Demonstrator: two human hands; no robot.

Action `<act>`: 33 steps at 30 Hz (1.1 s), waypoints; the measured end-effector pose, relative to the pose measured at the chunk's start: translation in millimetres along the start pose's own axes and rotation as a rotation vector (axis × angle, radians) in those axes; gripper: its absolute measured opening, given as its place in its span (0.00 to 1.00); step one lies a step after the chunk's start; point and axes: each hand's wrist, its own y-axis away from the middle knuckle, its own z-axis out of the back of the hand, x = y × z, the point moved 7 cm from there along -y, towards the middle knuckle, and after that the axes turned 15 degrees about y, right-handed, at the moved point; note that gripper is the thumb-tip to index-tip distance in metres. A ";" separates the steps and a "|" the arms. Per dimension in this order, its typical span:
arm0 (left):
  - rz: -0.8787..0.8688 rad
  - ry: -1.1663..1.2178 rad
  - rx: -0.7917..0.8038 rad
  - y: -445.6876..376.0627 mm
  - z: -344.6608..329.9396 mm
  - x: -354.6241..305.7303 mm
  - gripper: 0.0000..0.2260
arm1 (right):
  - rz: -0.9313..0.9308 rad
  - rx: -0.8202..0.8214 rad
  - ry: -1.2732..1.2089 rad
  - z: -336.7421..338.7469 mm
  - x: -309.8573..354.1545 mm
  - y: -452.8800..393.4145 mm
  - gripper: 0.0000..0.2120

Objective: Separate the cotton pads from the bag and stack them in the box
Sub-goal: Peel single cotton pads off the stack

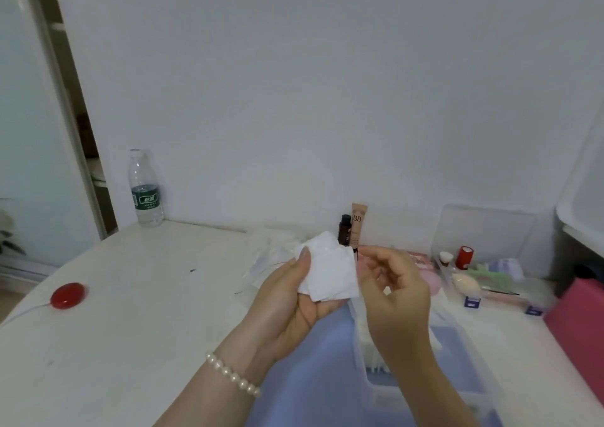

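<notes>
1. One red oval object [67, 295] lies far left on the white tabletop [147, 296], with a thin white cord running off to the left edge.
2. Behind it, near the wall, a clear water bottle [145, 188] with a green label stands upright, well apart from everything else.
3. Near the middle, a crumpled clear plastic bag [266, 256] lies on the tabletop just behind the left hand.
4. The left hand [287, 305], with a pearl bracelet [232, 375] on its wrist, holds a small bunch of white square cotton pads [328, 268] above the tabletop, thumb pressed on the front of the pads and fingers curled behind them.
5. The right hand [397, 291] is raised just beside the pads with its fingers curled inward; its fingertips are close to the right edge of the pads, but whether they pinch a pad cannot be told.
6. Below the right hand stands a clear plastic box [470, 358] with a stack of white pads [371, 345] already inside; part of it is hidden by the wrist.
7. Behind the hands, against the wall, a dark small bottle [345, 229] and a beige tube [359, 222] marked BB stand upright side by side.
8. Further right, a clear organiser [483, 230] holds a red roll [463, 257], a makeup sponge [465, 283] and other small items too blurred to name.
9. A pink block [578, 325] sits at the far right edge.
</notes>
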 end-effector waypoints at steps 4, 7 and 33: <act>-0.085 0.023 -0.021 -1.8 -0.4 -3.3 0.17 | 0.048 -0.002 0.134 -5.7 7.6 -0.7 0.08; -0.097 0.063 -0.043 -6.7 -0.6 -1.1 0.18 | 0.083 0.025 0.274 -15.5 5.1 -4.0 0.12; -0.010 0.012 -0.018 -114.9 10.4 11.5 0.23 | -0.078 0.379 -0.166 -35.9 -42.8 -73.1 0.14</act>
